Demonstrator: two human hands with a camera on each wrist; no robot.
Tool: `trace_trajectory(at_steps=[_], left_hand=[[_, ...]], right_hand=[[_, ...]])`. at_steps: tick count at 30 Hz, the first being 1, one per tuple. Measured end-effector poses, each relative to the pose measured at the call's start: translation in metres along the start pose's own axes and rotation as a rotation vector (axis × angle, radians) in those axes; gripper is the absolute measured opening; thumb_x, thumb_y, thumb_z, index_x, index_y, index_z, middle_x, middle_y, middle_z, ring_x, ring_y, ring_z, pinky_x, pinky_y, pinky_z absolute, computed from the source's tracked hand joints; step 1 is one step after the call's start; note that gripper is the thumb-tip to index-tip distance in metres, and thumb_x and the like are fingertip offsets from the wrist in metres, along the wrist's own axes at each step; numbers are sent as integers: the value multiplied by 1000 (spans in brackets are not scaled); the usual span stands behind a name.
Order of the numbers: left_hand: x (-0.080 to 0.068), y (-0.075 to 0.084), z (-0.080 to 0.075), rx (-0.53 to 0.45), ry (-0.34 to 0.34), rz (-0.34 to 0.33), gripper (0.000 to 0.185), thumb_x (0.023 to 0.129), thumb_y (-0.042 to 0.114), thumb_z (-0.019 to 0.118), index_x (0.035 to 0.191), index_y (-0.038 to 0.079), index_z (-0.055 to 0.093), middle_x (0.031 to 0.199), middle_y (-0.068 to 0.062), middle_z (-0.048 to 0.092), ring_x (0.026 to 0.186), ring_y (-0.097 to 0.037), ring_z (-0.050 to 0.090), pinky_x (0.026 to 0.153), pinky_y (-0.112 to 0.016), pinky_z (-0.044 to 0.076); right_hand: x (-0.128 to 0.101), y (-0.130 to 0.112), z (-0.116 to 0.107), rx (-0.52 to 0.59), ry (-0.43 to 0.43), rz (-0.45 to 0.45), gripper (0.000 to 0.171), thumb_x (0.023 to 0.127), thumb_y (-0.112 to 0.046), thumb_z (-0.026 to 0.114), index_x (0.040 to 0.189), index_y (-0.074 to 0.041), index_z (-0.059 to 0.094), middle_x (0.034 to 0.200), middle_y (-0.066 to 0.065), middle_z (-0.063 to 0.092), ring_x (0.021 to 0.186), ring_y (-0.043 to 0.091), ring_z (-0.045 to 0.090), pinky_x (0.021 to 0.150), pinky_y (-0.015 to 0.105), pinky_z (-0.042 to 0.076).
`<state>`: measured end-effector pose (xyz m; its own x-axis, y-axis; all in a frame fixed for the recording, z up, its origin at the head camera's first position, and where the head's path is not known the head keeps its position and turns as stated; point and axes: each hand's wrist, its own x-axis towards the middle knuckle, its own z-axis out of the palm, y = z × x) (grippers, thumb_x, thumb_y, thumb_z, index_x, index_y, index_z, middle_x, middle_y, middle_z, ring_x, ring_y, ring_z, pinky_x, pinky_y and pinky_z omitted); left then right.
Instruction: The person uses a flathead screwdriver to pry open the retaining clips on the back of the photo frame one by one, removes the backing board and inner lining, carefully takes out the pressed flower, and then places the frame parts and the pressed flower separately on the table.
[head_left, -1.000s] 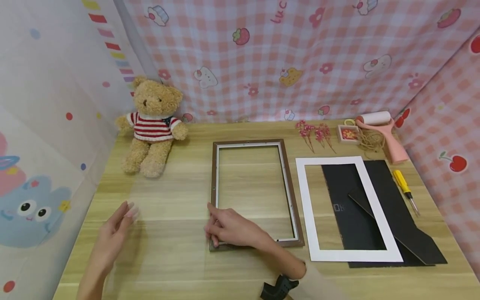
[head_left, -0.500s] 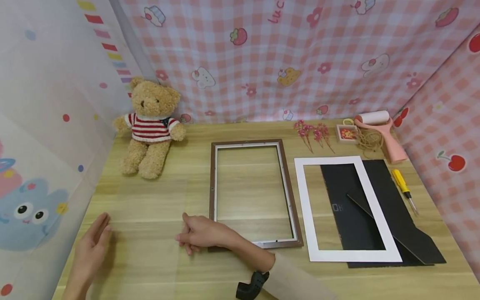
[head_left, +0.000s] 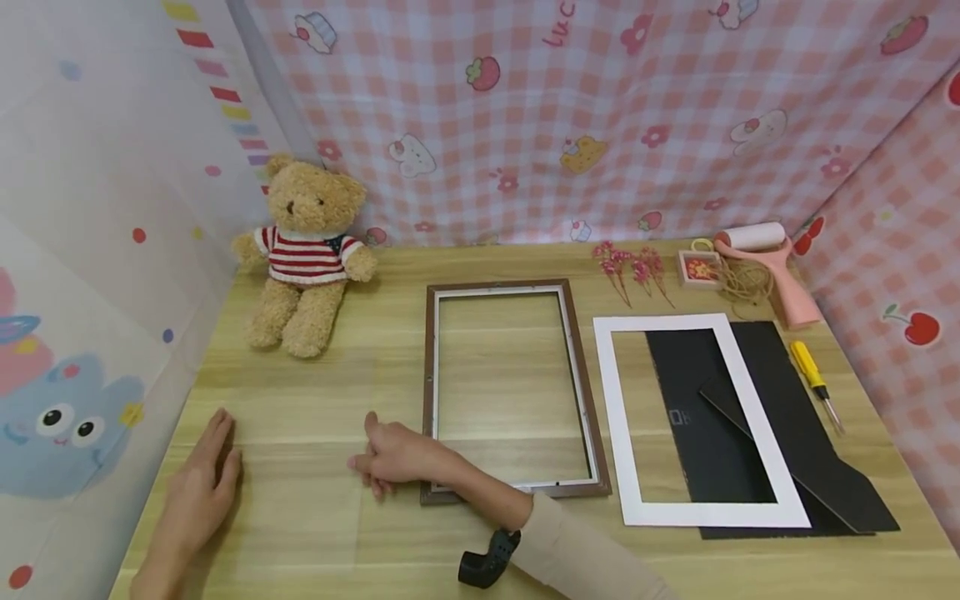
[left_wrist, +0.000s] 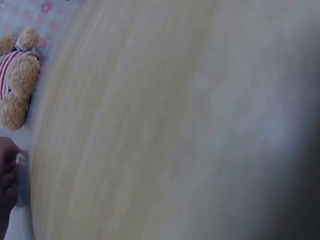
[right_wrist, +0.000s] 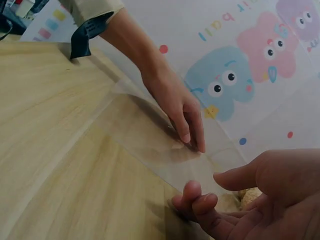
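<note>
A clear sheet [head_left: 300, 475] lies flat on the wooden table, its outline faint; the right wrist view shows the transparent sheet [right_wrist: 145, 135] better. My left hand [head_left: 197, 492] rests by the sheet's left edge with fingers extended. At the opposite edge is my right hand [head_left: 397, 454], thumb raised apart and the other fingers loosely bent. In the right wrist view the right fingertips [right_wrist: 192, 192] are close to the sheet's edge. To the right lies an empty brown picture frame [head_left: 430, 350], back side up, under the right forearm. The left wrist view is mostly blurred tabletop.
A teddy bear [head_left: 307, 254] sits at the back left. Right of the frame, a white mat [head_left: 705, 514] overlaps a black backing board [head_left: 712, 450]. A yellow screwdriver [head_left: 808, 367], twine [head_left: 746, 283], pink dried flowers [head_left: 611, 258] and a lint roller [head_left: 780, 283] lie beyond.
Both hands have moved left and down, away from the frame, and the clear sheet now lies on the table. The left hand's fingers have spread. The frame has stayed in place.
</note>
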<state>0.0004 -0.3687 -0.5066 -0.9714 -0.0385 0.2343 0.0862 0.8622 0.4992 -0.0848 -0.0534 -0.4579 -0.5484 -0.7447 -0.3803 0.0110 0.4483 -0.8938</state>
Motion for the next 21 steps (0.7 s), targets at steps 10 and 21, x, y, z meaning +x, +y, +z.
trace_trajectory(at_steps=[10, 21], left_hand=[[5, 9, 17, 92, 102, 161, 50, 102, -9, 61, 148, -24, 50, 156, -43, 48, 139, -63, 51, 132, -18, 15], [2, 4, 1, 73, 31, 76, 55, 110, 0, 55, 159, -19, 39, 165, -41, 39, 147, -63, 44, 127, -59, 36]], right_hand=[[-3, -12, -1, -186, 44, 69, 84, 115, -23, 59, 169, 16, 8, 50, 0, 57, 45, 11, 49, 64, 15, 46], [-48, -19, -25, -282, 79, -130, 53, 117, -25, 56, 158, 8, 51, 66, -4, 62, 53, 2, 46, 64, 17, 49]])
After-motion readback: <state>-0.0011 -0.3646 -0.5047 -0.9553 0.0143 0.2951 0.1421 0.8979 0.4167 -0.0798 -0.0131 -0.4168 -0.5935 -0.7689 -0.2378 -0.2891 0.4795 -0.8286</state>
